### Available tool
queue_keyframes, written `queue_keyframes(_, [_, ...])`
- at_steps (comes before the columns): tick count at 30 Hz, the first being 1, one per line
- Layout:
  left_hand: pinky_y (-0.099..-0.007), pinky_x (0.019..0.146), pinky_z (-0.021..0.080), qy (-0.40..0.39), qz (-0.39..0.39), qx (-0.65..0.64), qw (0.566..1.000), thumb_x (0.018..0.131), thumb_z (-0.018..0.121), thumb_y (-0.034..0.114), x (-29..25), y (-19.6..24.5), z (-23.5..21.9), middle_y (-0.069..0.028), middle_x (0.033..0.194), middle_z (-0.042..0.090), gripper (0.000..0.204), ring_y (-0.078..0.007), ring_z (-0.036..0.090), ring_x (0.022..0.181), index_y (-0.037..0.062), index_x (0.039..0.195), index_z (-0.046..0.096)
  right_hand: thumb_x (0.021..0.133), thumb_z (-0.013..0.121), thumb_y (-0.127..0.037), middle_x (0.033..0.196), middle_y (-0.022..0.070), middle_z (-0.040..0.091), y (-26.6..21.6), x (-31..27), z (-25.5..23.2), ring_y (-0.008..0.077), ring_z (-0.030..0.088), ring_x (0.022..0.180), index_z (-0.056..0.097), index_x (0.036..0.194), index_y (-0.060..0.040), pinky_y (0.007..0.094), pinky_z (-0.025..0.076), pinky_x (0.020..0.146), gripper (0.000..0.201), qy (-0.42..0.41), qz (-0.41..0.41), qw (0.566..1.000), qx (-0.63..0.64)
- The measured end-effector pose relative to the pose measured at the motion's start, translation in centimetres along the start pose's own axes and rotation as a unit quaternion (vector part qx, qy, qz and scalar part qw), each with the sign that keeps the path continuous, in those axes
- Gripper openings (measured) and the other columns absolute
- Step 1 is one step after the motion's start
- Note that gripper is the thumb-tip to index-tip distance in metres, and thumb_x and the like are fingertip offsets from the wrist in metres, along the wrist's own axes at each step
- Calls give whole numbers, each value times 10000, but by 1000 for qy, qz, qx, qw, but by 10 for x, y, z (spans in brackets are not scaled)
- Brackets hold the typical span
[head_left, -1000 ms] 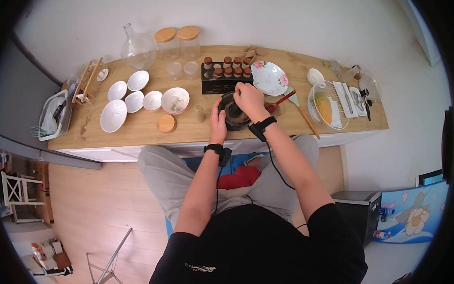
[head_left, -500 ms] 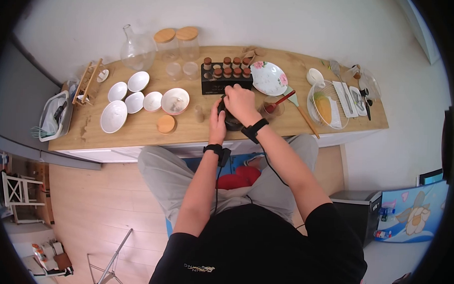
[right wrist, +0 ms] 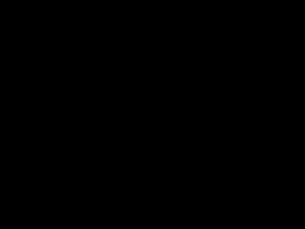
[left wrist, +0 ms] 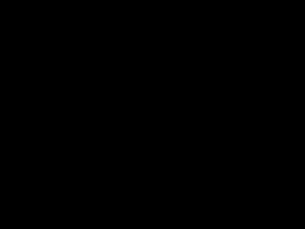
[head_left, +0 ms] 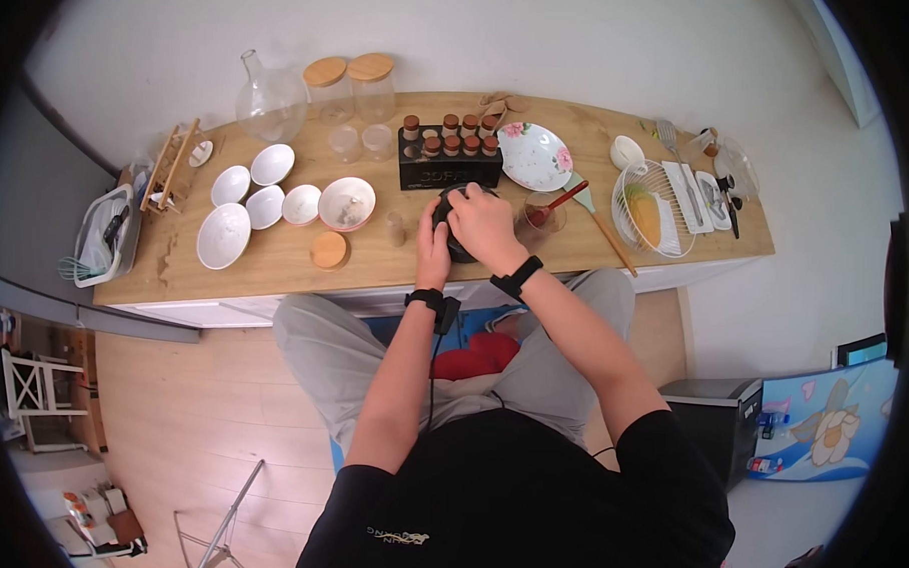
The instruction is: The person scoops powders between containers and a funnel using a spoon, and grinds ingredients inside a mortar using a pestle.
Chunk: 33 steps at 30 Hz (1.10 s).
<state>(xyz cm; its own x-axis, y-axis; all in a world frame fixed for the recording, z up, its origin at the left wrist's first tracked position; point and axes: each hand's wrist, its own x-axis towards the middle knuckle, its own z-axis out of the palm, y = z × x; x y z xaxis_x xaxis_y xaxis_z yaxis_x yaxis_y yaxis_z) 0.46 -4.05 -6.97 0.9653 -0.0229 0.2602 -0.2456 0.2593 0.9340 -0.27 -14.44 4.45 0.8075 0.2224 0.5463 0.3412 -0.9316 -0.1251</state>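
Note:
In the head view a dark round mortar (head_left: 459, 252) stands at the counter's front edge, mostly covered by both hands. The left hand (head_left: 434, 251) grips its left side, thumb toward the rim. Over the mortar, the right hand (head_left: 485, 227) has its fingers curled round the top of a dark pestle, which is now almost wholly hidden beneath it. Just right of the hands is a clear cup (head_left: 555, 220) with a red-handled utensil (head_left: 569, 196) in it. A small corked glass bottle (head_left: 396, 230) stands left of the left hand. Both wrist views are black.
Behind the hands stands a black rack (head_left: 450, 174) of corked bottles beside a floral plate (head_left: 535, 157). Several white bowls (head_left: 224, 236) and a wooden lid (head_left: 330, 250) are on the left. A spatula (head_left: 609, 229) and wire basket (head_left: 620, 215) lie right.
The right hand shifted left and tipped over the mortar, then moved slightly back right, lower over it. The left hand stays at the mortar's side. The whole head view has shifted slightly.

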Motion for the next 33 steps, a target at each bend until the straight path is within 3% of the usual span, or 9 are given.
queue_keyframes(4, [-310, 1086, 300, -5, -2, 27, 1000, 963, 400, 105, -1, 9, 0, -136, 1380, 467, 441, -226, 428, 1276, -17, 1387, 408, 756, 638, -156, 771, 130, 610, 9, 21, 17, 321, 653, 657, 649, 818, -76, 416, 529, 569, 102, -27, 23, 999, -7])
queue_keyframes(6, [-312, 1094, 290, -8, -4, 45, 999, 966, 401, 111, -2, 15, 1, -135, 1389, 462, 441, -232, 418, 1289, -18, 1388, 409, 768, 642, -166, 765, 134, 627, 22, 26, 21, 337, 655, 665, 646, 818, -84, 439, 530, 588, 96, -28, 82, 996, -5])
queue_keyframes(10, [-317, 1103, 281, -3, -1, 35, 999, 968, 403, 120, -1, 8, 1, -133, 1397, 457, 445, -236, 409, 1300, -19, 1392, 406, 798, 623, -154, 750, 111, 632, 46, 11, 18, 339, 632, 658, 622, 808, -97, 453, 517, 603, 58, -12, 115, 992, 39])
queue_keyframes(15, [-323, 1103, 284, 4, 5, 15, 1000, 967, 404, 127, -1, 3, 2, -135, 1396, 458, 450, -233, 415, 1298, -17, 1393, 402, 786, 630, -157, 777, 114, 566, 23, -16, -2, 326, 623, 631, 603, 830, -96, 411, 507, 532, 80, 1, 60, 998, 26])
queue_keyframes(19, [-325, 1099, 288, -6, -2, 3, 1000, 963, 403, 121, -1, 3, 1, -135, 1386, 465, 447, -232, 420, 1292, -15, 1389, 403, 753, 655, -161, 774, 117, 571, 1, -3, -4, 290, 638, 618, 616, 822, -80, 390, 512, 533, 114, 11, -1, 1000, 3])
queue_keyframes(25, [-316, 1098, 281, -6, -6, 39, 999, 961, 404, 112, -2, 12, 1, -138, 1379, 469, 435, -233, 417, 1287, -15, 1377, 418, 765, 651, -158, 766, 111, 599, 21, 20, 21, 319, 640, 673, 618, 820, -98, 427, 512, 569, 88, -18, 60, 998, 3])
queue_keyframes(29, [-318, 1101, 277, -2, -9, 30, 1000, 963, 401, 113, -1, 13, 3, -136, 1381, 468, 438, -234, 410, 1292, -11, 1383, 417, 793, 627, -170, 755, 118, 617, 44, 5, 14, 344, 635, 659, 623, 831, -98, 459, 518, 588, 81, -6, 97, 994, 56])
queue_keyframes(33, [-332, 1082, 322, 23, 8, 18, 1000, 949, 416, 80, -1, 8, 5, -158, 1361, 503, 431, -262, 468, 1260, -25, 1366, 440, 804, 618, -158, 783, 101, 601, 35, -18, 2, 335, 621, 651, 613, 848, -104, 439, 508, 559, 70, 5, 92, 993, 74])
